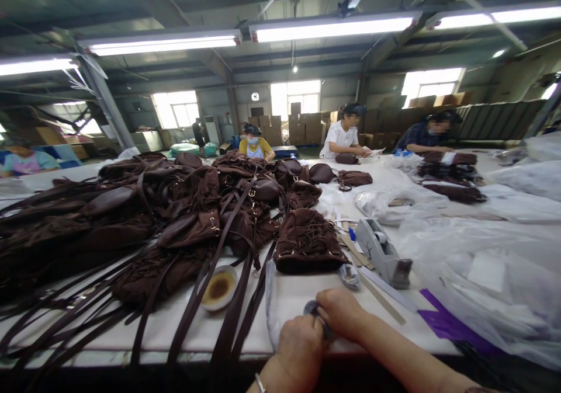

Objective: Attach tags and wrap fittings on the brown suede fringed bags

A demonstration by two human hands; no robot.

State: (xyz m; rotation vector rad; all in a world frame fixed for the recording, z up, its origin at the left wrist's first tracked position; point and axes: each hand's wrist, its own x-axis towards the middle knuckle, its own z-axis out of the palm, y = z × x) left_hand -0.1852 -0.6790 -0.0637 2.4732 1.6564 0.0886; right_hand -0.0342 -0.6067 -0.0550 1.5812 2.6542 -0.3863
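Note:
My left hand (300,346) and my right hand (339,311) meet at the table's front edge, both closed around a small bundle (312,308) that looks grey and plastic-like. Most of the bundle is hidden by the fingers. Just beyond them lies a dark brown fringed bag (307,241), with a small clear plastic packet (349,276) at its lower right corner. A clear plastic strip (272,305) runs down the table left of my hands.
Brown bags (188,194) with long straps pile up at left, beside a bowl of brown residue (219,288). At right are a grey tape dispenser (381,253), purple material (456,323) and plastic bags (482,276). Several people work beyond.

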